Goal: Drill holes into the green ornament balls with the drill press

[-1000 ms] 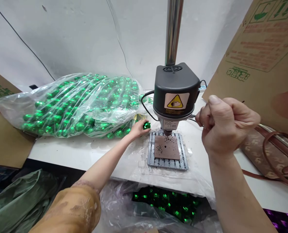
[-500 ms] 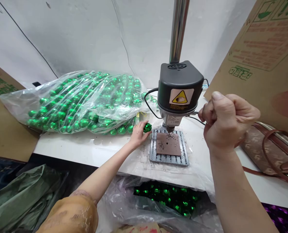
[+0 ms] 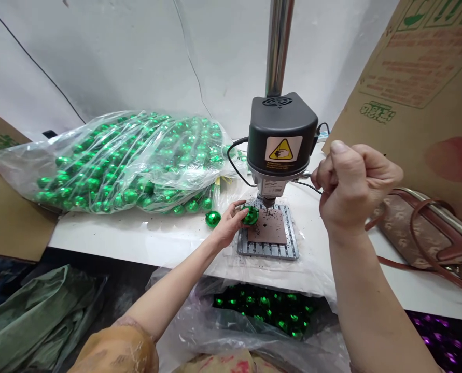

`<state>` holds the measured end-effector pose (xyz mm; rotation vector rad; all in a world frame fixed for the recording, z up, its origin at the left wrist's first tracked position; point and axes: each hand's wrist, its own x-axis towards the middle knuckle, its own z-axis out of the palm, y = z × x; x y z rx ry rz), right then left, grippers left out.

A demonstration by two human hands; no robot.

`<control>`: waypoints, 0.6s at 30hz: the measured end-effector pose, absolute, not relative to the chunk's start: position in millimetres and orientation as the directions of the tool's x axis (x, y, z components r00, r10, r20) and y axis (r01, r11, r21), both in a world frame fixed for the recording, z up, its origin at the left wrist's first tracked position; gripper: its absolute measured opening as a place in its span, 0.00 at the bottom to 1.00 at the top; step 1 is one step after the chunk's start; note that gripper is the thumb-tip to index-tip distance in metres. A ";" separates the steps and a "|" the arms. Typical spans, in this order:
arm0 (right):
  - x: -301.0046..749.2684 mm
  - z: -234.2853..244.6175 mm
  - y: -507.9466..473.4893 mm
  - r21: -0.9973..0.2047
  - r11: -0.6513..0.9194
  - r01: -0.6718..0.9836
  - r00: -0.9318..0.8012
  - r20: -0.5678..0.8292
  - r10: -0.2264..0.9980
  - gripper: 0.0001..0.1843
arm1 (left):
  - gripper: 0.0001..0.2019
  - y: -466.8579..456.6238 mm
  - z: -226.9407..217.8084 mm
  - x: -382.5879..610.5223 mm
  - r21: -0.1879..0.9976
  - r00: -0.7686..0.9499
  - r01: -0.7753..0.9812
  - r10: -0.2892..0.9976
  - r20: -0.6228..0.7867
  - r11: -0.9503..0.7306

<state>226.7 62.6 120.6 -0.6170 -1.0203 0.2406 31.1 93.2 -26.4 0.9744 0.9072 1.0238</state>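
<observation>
My left hand (image 3: 228,226) pinches a shiny green ball (image 3: 250,215) at the left edge of the drill press base plate (image 3: 269,233), just left of the bit. Above the plate hangs the black drill press head (image 3: 281,137) on its steel column (image 3: 278,46). My right hand (image 3: 351,184) is a closed fist at the head's right side, wrapped round its thin lever, which is mostly hidden inside the fingers. Another loose green ball (image 3: 212,218) lies on the white table just left of my left hand.
A clear plastic bag of green balls (image 3: 125,160) fills the table's left. Below the table edge an open bag holds more green balls (image 3: 265,308). A brown handbag (image 3: 417,230) lies at the right, cardboard boxes (image 3: 421,83) behind it and at the far left.
My left hand has carried the green ball right, from beside the bag onto the base plate's edge. A second green ball now lies loose on the table. My right fist stays on the lever.
</observation>
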 end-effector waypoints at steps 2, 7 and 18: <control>226.7 120.1 62.8 -0.584 0.806 0.099 0.511 0.724 0.463 0.25 | 0.31 93.0 -28.2 32.9 0.922 0.250 -0.295 0.952 -0.179 0.251; 226.3 118.9 62.6 -0.574 0.810 0.121 0.499 0.740 0.451 0.25 | 0.28 91.5 -30.2 37.7 0.915 0.212 -0.357 0.970 -0.117 0.188; 226.6 116.9 63.9 -0.562 0.817 0.127 0.494 0.750 0.440 0.25 | 0.33 102.9 -53.1 44.3 0.995 0.237 -0.052 0.967 0.091 -0.081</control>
